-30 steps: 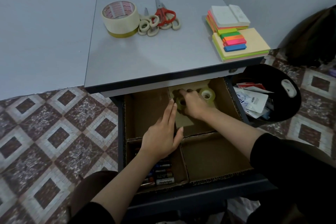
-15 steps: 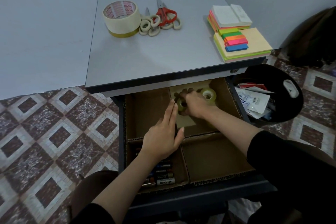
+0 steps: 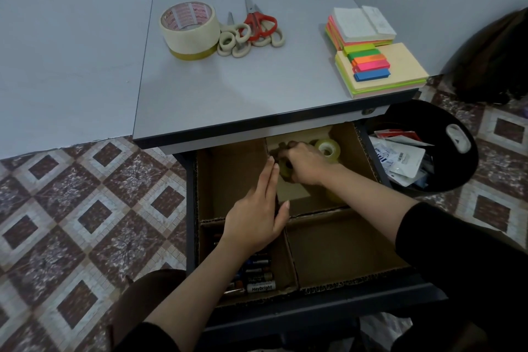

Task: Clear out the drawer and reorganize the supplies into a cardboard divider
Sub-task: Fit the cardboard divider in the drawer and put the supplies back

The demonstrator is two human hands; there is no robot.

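Note:
The open drawer [image 3: 328,311] holds a cardboard divider [image 3: 320,213] with four compartments. My right hand [image 3: 304,164] reaches into the far right compartment and grips a small clear tape roll [image 3: 284,169]. A second clear tape roll [image 3: 328,149] stands just behind that hand. My left hand [image 3: 257,216] rests with straight fingers against the middle cardboard wall. Several batteries [image 3: 255,277] lie in the near left compartment, partly hidden by my left wrist.
On the grey desk top [image 3: 257,83] sit a wide masking tape roll [image 3: 188,28], several scissors [image 3: 251,33] and stacks of sticky notes [image 3: 374,57]. A black bin [image 3: 434,148] with packets stands right of the drawer. Patterned floor tiles lie to the left.
My right hand has shifted slightly among the tape rolls in the far right compartment. My left hand stays against the divider wall.

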